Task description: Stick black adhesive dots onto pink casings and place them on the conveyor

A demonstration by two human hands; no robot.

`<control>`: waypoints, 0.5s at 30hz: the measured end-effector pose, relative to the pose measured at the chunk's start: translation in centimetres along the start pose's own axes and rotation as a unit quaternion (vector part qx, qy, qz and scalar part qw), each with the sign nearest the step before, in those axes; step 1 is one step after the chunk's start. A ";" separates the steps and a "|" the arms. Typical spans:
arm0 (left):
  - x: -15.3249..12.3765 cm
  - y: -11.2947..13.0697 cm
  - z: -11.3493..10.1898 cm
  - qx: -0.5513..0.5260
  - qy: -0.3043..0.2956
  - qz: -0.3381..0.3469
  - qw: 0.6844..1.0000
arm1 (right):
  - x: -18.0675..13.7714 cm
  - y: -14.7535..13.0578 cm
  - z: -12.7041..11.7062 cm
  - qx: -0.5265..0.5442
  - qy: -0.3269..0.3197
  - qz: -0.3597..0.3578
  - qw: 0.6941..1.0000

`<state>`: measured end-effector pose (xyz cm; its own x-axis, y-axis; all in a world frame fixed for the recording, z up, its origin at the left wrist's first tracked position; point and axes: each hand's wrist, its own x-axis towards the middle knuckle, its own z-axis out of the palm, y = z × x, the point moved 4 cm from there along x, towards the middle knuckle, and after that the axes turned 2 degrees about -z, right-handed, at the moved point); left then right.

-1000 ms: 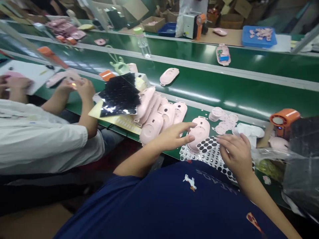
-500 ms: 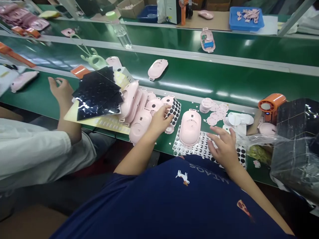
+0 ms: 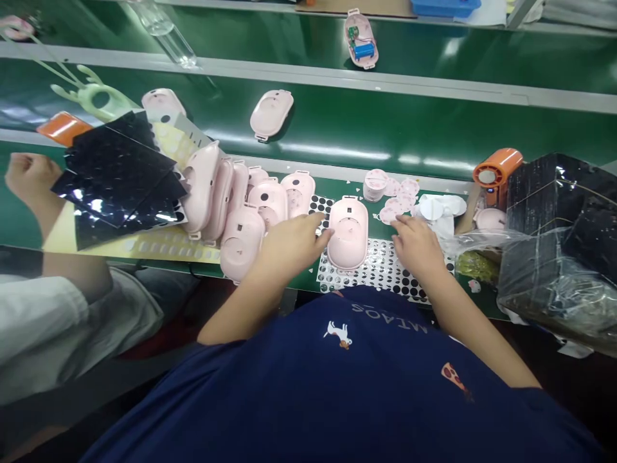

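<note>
A pink oval plastic shell (image 3: pixel 348 235) lies in front of me, overlapping a sheet of black round stickers (image 3: pixel 385 267). Just left of this shell is my left hand (image 3: pixel 296 247), its thumb and forefinger apart near the shell's edge and no object visible between them. Beneath its fingers another sheet of black dots (image 3: pixel 320 206) partly shows. On the other side, my right hand (image 3: pixel 418 247) reaches with parted fingers to the near edge of some loose pink printed discs (image 3: pixel 391 211). A short stack of similar discs (image 3: pixel 375 186) stands behind them.
Several pink shells (image 3: pixel 243 241) lean in a row at left, beside black sheets (image 3: pixel 123 173) on yellow sheets. A co-worker's hand (image 3: pixel 33 180) is at far left. White round pieces (image 3: pixel 436 207), an orange handheld fan (image 3: pixel 497 173) and a plastic-wrapped black bundle (image 3: pixel 554 225) are at right.
The view has shifted right and down. My left hand has moved from the dotted sheet toward the pink shell. My right hand has moved forward to the printed discs.
</note>
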<state>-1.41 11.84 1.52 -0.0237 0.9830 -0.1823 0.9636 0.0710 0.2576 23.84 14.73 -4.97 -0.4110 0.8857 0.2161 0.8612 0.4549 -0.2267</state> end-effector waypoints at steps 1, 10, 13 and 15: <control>0.2 0.1 0.8 -0.027 -0.023 0.007 0.999 | 1.1 0.1 0.3 -0.013 -0.007 0.002 1.000; 2.5 0.1 6.0 -0.222 -0.036 -0.028 0.974 | 4.0 -0.4 1.7 -0.082 -0.103 0.003 0.991; 3.2 0.0 6.1 -0.253 -0.019 -0.015 0.967 | 3.6 -0.1 1.5 -0.059 -0.099 0.014 0.993; 3.8 -0.3 6.3 -0.234 -0.011 -0.014 0.972 | 3.5 0.5 1.3 0.005 -0.078 0.034 0.996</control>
<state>-0.05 14.47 -5.24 -0.0374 0.9762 -0.2136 0.7360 0.1715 0.6548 22.44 18.21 -5.52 -0.3934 0.9180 0.0500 0.8860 0.3931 -0.2458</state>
